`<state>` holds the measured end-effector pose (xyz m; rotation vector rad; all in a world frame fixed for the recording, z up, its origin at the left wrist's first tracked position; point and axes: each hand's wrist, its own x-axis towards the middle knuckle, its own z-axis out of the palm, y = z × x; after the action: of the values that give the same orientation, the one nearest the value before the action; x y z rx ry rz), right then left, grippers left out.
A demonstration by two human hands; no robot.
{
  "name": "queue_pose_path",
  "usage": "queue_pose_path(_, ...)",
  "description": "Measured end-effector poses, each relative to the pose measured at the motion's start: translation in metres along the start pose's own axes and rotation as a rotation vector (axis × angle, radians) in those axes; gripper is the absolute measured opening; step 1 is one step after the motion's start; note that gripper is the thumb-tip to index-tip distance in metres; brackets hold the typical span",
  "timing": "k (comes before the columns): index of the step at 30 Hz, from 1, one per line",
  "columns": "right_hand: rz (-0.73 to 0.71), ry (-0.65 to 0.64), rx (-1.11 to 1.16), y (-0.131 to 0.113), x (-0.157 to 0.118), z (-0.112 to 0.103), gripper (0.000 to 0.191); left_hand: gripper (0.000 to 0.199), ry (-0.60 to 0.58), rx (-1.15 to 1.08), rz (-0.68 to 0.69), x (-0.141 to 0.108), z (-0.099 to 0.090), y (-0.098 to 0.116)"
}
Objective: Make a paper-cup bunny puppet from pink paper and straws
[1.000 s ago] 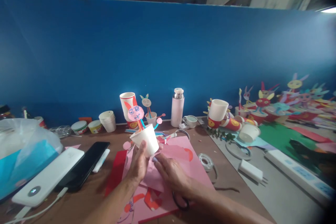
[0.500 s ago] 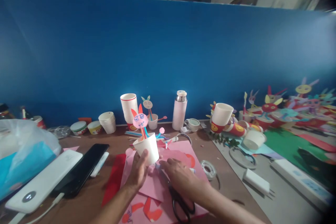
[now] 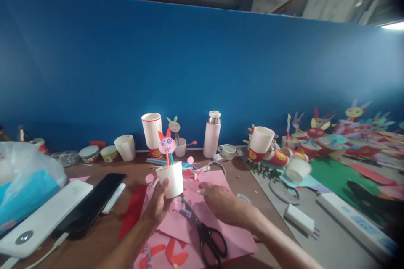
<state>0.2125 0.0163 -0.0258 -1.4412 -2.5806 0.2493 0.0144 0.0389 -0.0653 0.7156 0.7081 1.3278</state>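
A white paper cup (image 3: 172, 180) is held upright in my left hand (image 3: 158, 204), with the thumb on its side. Out of the cup stick coloured stems bearing a pink paper face (image 3: 166, 146) with red ears. My right hand (image 3: 221, 204) is over the pink paper (image 3: 202, 231), fingers bent and close together; a small whitish thing shows at the fingertips, too blurred to name. Between the hands lie black-handled scissors (image 3: 211, 239), with a small purplish cap-like piece (image 3: 185, 213) across the blades.
Left are a phone (image 3: 91, 201), a white power bank (image 3: 47, 218) and a plastic bag (image 3: 28, 180). Stacked cups (image 3: 152, 132) and a pink flask (image 3: 212, 136) stand by the blue partition. Right are a power strip (image 3: 355, 220), a charger (image 3: 299, 217) and several cup figures (image 3: 315, 136).
My right hand has shifted away from the cup and off the scissors, whose blades now show more fully. My left hand still holds the cup, now more upright. The view has turned slightly.
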Motion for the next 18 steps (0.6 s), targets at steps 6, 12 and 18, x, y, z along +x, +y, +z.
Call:
queue_pose_path(6,0.034,0.047,0.56,0.014,-0.001,-0.02,0.045,0.034,0.023,0.009,0.008,0.004,-0.003,-0.001)
queue_pose_path(12,0.053,0.185,0.997,0.024,0.001,-0.023,0.031,0.036,0.042,0.026,-0.021,0.011,-0.008,-0.001)
queue_pose_path(18,-0.155,0.093,1.515,0.023,0.0,-0.03,0.029,0.03,-0.01,-0.033,-0.101,0.01,-0.015,-0.001)
